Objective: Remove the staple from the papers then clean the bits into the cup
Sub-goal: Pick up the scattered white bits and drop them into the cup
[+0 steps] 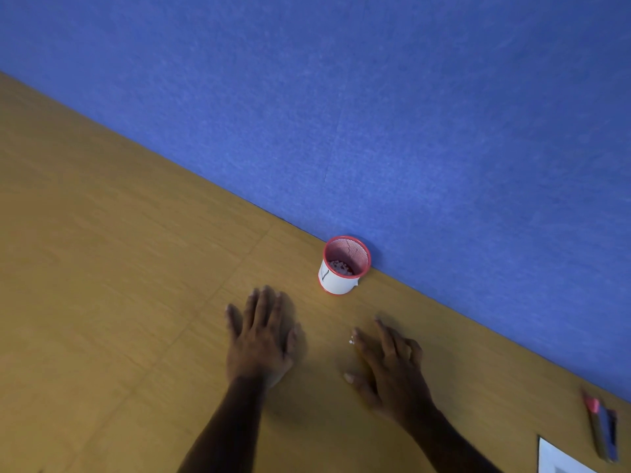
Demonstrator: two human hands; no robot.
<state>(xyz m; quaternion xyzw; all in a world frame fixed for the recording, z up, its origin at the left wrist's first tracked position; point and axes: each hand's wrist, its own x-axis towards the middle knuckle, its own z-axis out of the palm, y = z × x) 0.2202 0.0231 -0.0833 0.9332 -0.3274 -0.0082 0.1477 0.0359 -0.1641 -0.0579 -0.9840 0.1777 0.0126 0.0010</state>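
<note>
A red mesh cup [345, 266] with a white paper wrap stands on the wooden desk against the blue wall, with several small white bits inside it. My left hand [261, 336] lies flat on the desk, palm down, just below and left of the cup. My right hand [389, 360] rests on the desk with fingers spread. A few tiny white bits [351, 341] lie on the desk right at its fingertip. A corner of the white papers [560, 457] shows at the bottom right edge.
The wooden desk [119, 268] stretches far to the left. A blue fabric partition [375, 114] borders it at the back. Two pens or markers [602, 428], one with a pink cap, lie at the far right above the papers.
</note>
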